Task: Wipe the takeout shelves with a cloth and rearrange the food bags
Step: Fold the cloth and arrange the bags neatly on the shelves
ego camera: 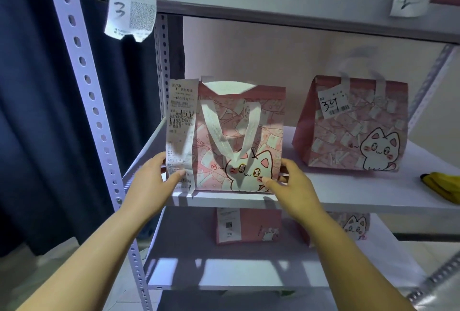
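I have both hands clasped on the pink bag (239,136): my left hand (151,176) grips its lower left edge, thumb on the long paper receipt (180,131) hanging there, and my right hand (290,183) grips the lower right corner. The bag stands upright between them at the near edge of the white middle shelf (348,196). It is boxy and matte, with flat white woven handles and a cartoon cat. A second bag (353,124) stands farther right. A yellow thing (443,183), possibly the cloth, is cut off at the right edge.
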The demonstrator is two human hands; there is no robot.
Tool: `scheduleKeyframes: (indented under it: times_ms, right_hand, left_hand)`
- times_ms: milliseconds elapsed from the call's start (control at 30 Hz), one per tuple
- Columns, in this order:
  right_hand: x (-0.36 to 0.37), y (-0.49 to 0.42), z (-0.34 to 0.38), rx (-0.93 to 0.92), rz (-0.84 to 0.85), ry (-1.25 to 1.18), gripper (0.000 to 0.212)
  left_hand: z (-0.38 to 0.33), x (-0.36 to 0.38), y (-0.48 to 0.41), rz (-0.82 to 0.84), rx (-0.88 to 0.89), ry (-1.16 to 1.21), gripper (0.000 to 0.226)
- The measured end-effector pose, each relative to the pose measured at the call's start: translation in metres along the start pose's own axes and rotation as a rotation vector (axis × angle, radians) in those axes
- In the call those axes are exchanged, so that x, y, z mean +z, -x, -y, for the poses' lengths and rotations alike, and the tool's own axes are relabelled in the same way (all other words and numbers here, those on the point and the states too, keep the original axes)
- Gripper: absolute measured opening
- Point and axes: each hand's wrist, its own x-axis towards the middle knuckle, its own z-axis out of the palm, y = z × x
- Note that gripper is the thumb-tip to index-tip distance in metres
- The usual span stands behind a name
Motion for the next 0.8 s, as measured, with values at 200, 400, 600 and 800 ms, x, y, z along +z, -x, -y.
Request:
scheduleKeyframes:
  times_ms: [200,400,600,800]
  right_hand:
    - [-0.009,0.006,0.001,-0.006,-0.144,0.094,0.048]
    - [-0.038,0.015,0.007,-0.079,-0.204,0.016,0.022]
    - [-0.078,0.022,-0.016,-0.165,-0.142,0.11,0.011]
    - [-0.136,0.011,-0.063,-0.094,-0.149,0.201,0.006]
  left_hand:
    - [-0.005,-0.01,0.01,-0.127,-0.036,-0.038,0.056]
    - [-0.044,-0.017,0.022,-0.228,0.166,-0.074,0.041]
    - [-0.098,0.022,0.026,-0.124,0.313,-0.039,0.029]
    - [-0.153,0.107,0.019,0.032,0.456,-0.029,0.019]
